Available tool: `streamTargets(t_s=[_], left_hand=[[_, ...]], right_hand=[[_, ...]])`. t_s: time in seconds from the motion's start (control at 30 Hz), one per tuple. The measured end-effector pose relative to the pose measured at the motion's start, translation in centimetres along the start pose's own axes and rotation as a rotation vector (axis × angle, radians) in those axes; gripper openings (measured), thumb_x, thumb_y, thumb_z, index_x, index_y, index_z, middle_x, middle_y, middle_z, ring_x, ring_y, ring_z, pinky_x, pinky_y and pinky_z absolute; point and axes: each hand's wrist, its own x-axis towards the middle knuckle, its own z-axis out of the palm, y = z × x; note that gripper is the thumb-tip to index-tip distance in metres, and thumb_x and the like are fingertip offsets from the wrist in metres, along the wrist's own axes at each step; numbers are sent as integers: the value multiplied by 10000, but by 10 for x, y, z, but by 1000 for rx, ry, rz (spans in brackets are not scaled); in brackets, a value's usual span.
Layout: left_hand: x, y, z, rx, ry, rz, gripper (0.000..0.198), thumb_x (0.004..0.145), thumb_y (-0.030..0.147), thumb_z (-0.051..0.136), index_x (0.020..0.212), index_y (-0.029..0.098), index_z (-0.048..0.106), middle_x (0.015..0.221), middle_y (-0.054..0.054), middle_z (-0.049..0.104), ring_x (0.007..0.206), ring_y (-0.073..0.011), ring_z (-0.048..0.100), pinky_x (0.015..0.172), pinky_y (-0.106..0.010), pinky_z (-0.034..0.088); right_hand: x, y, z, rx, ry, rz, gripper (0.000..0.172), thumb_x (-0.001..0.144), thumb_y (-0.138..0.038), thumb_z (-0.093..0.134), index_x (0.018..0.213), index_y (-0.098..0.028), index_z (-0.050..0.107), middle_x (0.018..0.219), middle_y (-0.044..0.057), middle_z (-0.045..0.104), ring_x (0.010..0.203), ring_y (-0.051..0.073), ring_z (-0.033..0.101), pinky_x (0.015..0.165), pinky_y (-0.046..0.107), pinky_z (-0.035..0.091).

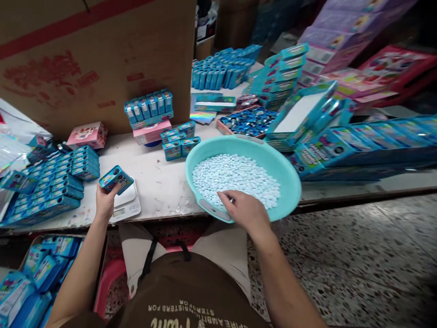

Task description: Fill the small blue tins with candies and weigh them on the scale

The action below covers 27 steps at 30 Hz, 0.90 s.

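A small blue box (116,178) with bright cartoon print and two round holes on top sits tilted above a white scale (129,200) on the surface (160,182), clamped in the left hand (105,201). The right hand (246,211) reaches palm-down into a turquoise basin (290,182), fingertips bunched among pale blue tablets (235,175); whether it grips any, I cannot tell.

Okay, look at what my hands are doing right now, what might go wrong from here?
The teal basin juts past the table edge; if the right hand presses on its near rim, it may tip and spill the pale pellets onto the floor. The left hand holds the small blue box only by the fingertips above the scale; it might slip and drop onto it.
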Motion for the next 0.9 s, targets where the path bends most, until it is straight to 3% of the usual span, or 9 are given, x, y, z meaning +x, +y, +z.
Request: streamTargets(t_s=[0.07, 0.17, 0.4, 0.57, 0.67, 0.9], left_hand=[[2, -13, -23, 43, 40, 4, 601, 562, 405, 803, 1053, 198, 524, 1077, -69, 638, 1011, -202, 611, 920, -362, 476], [3, -28, -41, 58, 77, -22, 591, 539, 409, 809, 1010, 195, 521, 1042, -64, 638, 977, -194, 617, 892, -342, 487], [1, -44, -41, 61, 36, -81, 564, 550, 402, 798, 984, 183, 513, 960, -42, 630, 905, -175, 612, 870, -334, 489], [-1, -52, -52, 152, -2, 11, 705, 553, 386, 807, 1153, 198, 488, 1145, -89, 580, 1094, -210, 561, 965, -335, 434], [-8, -59, -71, 161, 88, 38, 721, 612, 407, 772, 1230, 215, 454, 1196, -106, 556, 1184, -209, 515, 1034, -347, 371], [-36, -82, -113, 134, 373, -50, 507, 733, 496, 651, 1109, 185, 515, 1009, -92, 634, 1048, -188, 599, 954, -347, 426]], right_hand=[[0, 2, 4, -22, 9, 15, 372, 899, -433, 415, 868, -224, 721, 898, 56, 730, 756, 195, 629, 598, 263, 336], [0, 3, 8, -51, 25, 46, 383, 882, -453, 421, 863, -223, 727, 872, 60, 731, 726, 197, 621, 582, 268, 321], [-1, 0, 8, -46, -8, 113, 390, 858, -477, 438, 846, -226, 737, 870, 78, 726, 699, 206, 615, 541, 268, 329], [0, 0, 8, -37, -26, 136, 388, 833, -488, 452, 788, -229, 737, 788, 75, 714, 612, 192, 579, 484, 261, 307], [0, -1, 8, -40, -30, 151, 397, 822, -503, 454, 787, -227, 737, 770, 77, 709, 602, 198, 569, 484, 264, 311], [0, -4, 7, -56, -69, 198, 386, 818, -491, 456, 838, -228, 738, 865, 81, 721, 711, 232, 603, 547, 276, 342]])
